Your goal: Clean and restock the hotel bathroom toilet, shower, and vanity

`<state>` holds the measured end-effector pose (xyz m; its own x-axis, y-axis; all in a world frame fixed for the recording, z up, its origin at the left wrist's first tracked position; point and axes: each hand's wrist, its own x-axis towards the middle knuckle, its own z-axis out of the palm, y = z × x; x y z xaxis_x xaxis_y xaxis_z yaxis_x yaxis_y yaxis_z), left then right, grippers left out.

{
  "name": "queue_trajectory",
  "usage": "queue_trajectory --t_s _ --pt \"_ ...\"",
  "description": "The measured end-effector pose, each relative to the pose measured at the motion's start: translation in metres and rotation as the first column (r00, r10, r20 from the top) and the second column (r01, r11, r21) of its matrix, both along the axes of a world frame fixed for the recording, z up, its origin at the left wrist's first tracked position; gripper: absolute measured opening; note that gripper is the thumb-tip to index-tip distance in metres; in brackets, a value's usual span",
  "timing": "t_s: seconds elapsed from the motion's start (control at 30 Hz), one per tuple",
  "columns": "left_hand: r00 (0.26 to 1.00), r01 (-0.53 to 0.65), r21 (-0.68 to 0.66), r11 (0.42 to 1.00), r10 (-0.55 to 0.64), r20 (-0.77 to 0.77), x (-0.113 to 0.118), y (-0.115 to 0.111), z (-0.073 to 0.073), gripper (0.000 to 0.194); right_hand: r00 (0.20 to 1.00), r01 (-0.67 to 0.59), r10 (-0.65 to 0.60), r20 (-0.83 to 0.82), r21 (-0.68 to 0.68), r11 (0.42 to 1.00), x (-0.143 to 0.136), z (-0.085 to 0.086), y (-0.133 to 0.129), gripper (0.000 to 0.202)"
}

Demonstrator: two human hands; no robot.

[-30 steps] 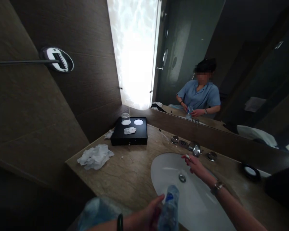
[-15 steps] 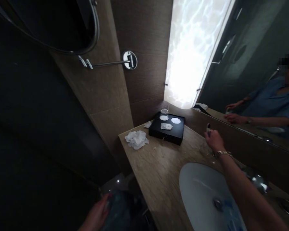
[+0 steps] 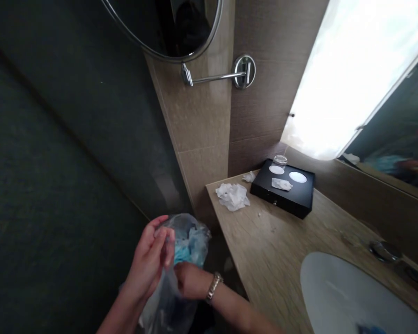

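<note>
A clear plastic bag [image 3: 174, 301] with light-blue crumpled material [image 3: 190, 246] inside hangs left of the counter. My left hand [image 3: 153, 255] is closed on the bag's edge at its upper left. My right hand [image 3: 191, 279], with a metal bracelet at the wrist, is at the bag's opening, just right of my left hand. Its fingers are partly hidden, and what they hold cannot be made out.
Crumpled white tissue [image 3: 232, 196] lies at the corner of the stone counter [image 3: 261, 250]. Behind it sits a black box [image 3: 284, 195] with a glass [image 3: 279, 162] and a small white packet [image 3: 282, 184] on top. A sink [image 3: 351, 297] is at lower right.
My right hand has moved from above the counter by the wall mirror down left to the bag. My left hand has risen with the bag. The view has turned left.
</note>
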<state>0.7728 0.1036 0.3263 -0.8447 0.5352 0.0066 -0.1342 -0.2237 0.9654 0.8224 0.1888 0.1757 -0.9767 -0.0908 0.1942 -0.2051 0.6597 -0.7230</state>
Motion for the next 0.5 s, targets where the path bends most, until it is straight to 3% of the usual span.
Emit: queue_trajectory --t_s 0.03,0.1,0.17,0.2,0.23,0.3,0.33,0.4,0.5 --pt "0.999 -0.022 -0.007 1.000 0.021 -0.033 -0.012 -0.002 0.002 0.061 0.999 -0.033 0.033 0.021 0.013 0.999 -0.005 0.004 0.010 0.029" --pt "0.999 -0.048 -0.030 0.998 0.048 -0.010 -0.038 -0.006 -0.004 0.062 0.999 0.036 -0.036 -0.031 -0.016 0.999 -0.004 0.025 0.052 0.035" --pt "0.995 -0.050 -0.049 0.998 0.054 0.083 -0.064 -0.006 -0.019 0.065 0.956 0.267 -0.263 -0.133 0.014 0.964 0.000 0.048 0.111 0.035" --pt "0.991 -0.044 -0.058 0.997 0.051 0.126 -0.076 -0.005 -0.027 0.067 0.898 0.426 -0.409 -0.162 0.092 0.900 -0.001 0.055 0.142 0.040" --pt "0.986 -0.034 -0.065 0.997 0.044 0.163 -0.087 -0.003 -0.034 0.069 0.828 0.560 -0.537 -0.159 0.209 0.802 -0.004 0.058 0.171 0.053" --pt "0.975 -0.002 -0.077 0.997 0.019 0.219 -0.107 0.005 -0.048 0.074 0.706 0.666 -0.704 -0.083 0.415 0.619 -0.017 0.053 0.222 0.075" --pt "0.970 0.016 -0.082 0.996 0.005 0.242 -0.116 0.010 -0.053 0.076 0.670 0.665 -0.742 -0.020 0.461 0.587 -0.025 0.048 0.242 0.072" --pt "0.962 0.045 -0.085 0.995 -0.021 0.271 -0.133 0.021 -0.060 0.077 0.640 0.662 -0.764 0.080 0.447 0.601 -0.039 0.040 0.269 0.044" --pt "0.947 0.088 -0.068 0.994 -0.062 0.315 -0.155 0.043 -0.066 0.081 0.614 0.711 -0.785 0.082 0.375 0.595 -0.046 0.045 0.280 0.020"
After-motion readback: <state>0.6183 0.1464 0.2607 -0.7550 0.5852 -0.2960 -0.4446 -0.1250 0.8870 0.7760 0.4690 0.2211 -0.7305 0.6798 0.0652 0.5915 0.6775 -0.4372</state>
